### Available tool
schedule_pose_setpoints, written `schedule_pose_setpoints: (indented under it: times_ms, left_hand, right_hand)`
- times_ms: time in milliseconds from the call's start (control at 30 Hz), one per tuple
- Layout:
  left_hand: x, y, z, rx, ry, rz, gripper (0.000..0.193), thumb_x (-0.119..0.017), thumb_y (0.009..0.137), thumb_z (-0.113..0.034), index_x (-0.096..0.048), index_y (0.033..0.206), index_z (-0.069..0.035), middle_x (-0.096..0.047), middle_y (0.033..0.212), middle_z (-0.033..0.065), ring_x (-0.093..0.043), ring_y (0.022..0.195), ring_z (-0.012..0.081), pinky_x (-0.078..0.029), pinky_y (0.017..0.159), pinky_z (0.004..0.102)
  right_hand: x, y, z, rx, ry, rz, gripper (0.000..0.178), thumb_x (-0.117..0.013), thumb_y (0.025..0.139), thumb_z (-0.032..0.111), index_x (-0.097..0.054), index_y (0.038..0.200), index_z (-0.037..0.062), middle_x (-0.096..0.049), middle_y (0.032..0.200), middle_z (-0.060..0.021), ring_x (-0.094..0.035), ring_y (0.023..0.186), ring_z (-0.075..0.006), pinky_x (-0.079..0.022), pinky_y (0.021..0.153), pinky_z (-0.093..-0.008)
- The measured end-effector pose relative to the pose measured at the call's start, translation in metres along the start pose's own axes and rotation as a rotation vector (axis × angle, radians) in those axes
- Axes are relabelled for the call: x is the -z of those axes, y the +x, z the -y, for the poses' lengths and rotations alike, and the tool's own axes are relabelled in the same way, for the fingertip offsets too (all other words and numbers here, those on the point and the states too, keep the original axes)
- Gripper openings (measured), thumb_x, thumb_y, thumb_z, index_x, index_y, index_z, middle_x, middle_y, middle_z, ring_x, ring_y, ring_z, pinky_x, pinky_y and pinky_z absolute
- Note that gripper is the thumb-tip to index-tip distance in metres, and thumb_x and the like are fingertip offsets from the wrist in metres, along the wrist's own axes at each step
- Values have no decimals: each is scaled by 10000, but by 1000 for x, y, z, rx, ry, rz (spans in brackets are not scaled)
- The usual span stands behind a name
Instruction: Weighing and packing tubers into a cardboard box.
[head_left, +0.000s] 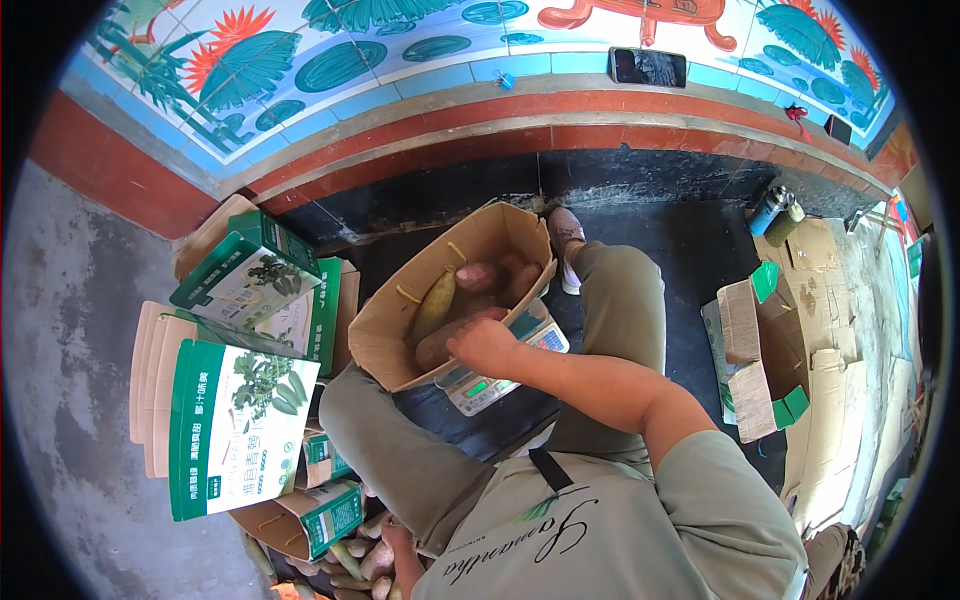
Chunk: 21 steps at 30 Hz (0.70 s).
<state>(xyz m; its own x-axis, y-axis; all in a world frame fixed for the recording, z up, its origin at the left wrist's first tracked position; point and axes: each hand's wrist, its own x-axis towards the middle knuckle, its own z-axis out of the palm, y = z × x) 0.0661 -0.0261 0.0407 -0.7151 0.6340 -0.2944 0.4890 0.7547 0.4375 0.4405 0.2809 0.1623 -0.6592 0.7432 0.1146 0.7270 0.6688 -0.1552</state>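
Dark paving below a tiled wall held an open brown cardboard box [470, 265] on a grey scale [492, 385]. Right hand [482, 345] gripped a reddish sweet potato [455, 338] lying lengthwise inside; left hand [397, 537], grip unclear, reached a potato pile [360, 570] behind.

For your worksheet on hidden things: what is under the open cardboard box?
A weighing scale shows beneath the open cardboard box; the box covers its platform, so that cannot be seen.

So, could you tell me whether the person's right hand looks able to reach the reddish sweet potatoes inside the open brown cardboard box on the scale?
Probably yes: the right hand already rests at the open brown cardboard box, beside the reddish sweet potatoes, nothing covering them.
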Motion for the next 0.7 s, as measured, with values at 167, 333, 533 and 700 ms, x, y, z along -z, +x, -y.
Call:
schedule_pose_setpoints:
  times_ms: [167,333,533,700]
  left_hand:
    - [38,-11,-29,-21,7,-154,537,-786,554,-249,-590,989,-2,-634,910,164,-600,835,322,-467,772,378]
    - [81,-27,-67,-108,-146,-297,540,-769,639,-255,-559,1026,57,-606,934,178,-569,842,285,-455,792,368]
    - [149,-54,-148,-191,-433,-459,507,-713,722,-218,-516,1088,73,-559,1025,155,-534,897,235,-438,819,326]
    - [185,-71,-222,-324,-789,-564,549,-691,741,-201,-471,1179,47,-505,1144,164,-472,1055,248,-360,939,358]
  right_hand:
    - [1,0,2,6,8,-9,151,-550,752,155,-604,869,78,-644,830,-107,-643,773,-246,-500,663,-359]
    - [6,-1,3,-3,-56,13,152,-550,749,159,-606,865,78,-644,822,-110,-642,770,-246,-497,664,-357]
    - [5,-4,1,-14,-47,26,150,-547,758,159,-608,869,78,-648,833,-111,-644,776,-250,-496,666,-359]
    - [7,-6,4,-9,-42,33,152,-544,764,162,-607,876,81,-652,829,-108,-645,788,-251,-493,688,-355]
